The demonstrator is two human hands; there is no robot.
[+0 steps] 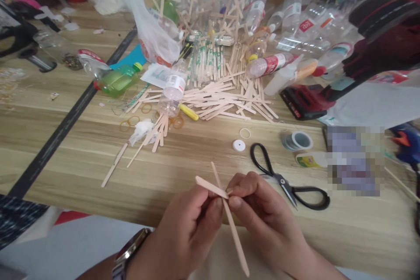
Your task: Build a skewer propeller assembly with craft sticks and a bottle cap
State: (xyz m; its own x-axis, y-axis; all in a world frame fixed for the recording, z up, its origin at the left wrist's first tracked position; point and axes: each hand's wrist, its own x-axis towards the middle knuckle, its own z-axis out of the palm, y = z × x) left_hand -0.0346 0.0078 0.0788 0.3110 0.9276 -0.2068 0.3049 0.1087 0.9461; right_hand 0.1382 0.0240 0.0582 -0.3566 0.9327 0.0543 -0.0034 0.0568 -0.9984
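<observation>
Two flat wooden craft sticks cross each other between my hands, above the table's front edge. The long craft stick (pixel 235 232) slants down toward me, and the other craft stick (pixel 210 186) lies across its upper part. My left hand (pixel 193 223), with a watch (pixel 133 247) on the wrist, pinches the sticks near the crossing. From the other side, my right hand (pixel 262 208) closes thumb and fingers at the same crossing. Its fingers hide the end of the crosswise stick. Just beyond my right hand lie black-handled scissors (pixel 282 181), blades apart.
Loose craft sticks (pixel 216 100) are heaped mid-table, with plastic bottles (pixel 173 85) around them. A white disc (pixel 239 145), a tape roll (pixel 298 141) and a glue bottle (pixel 311 159) lie right of centre. A red and black power tool (pixel 308 100) stands at the right.
</observation>
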